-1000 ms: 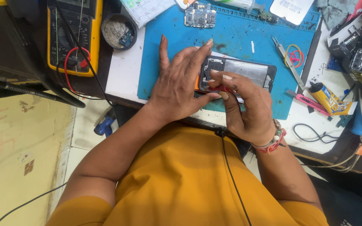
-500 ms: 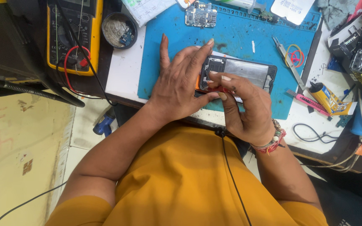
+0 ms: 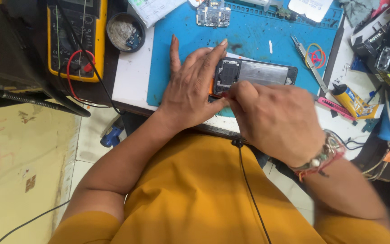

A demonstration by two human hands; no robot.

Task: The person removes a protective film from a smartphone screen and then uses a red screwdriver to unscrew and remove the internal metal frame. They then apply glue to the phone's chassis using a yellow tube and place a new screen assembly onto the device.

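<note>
Down on the blue work mat [image 3: 258,40], an opened smartphone [image 3: 253,74] lies flat with its back cover off, showing a dark board section at its left end and a silvery plate along the middle. The left hand [image 3: 190,90] rests over the phone's left end, fingers spread and flat, the index fingertip lying along the upper edge of the frame and the thumb pressing near the lower corner. The right hand [image 3: 276,119] meets it from the near side, fingers bunched together and pinching something small and red at the phone's lower left edge; what that is, perhaps a thin tool tip, is too hidden to tell. A beaded bracelet [image 3: 321,158] sits on the right wrist. Farther up the mat lies a loose circuit board [image 3: 213,13], and tweezers [image 3: 310,61] lie to the right beside coloured rubber bands [image 3: 316,55]. On the left of the bench stand a yellow multimeter [image 3: 75,38] with red and black leads and a round tin [image 3: 125,30] holding small parts.
</note>
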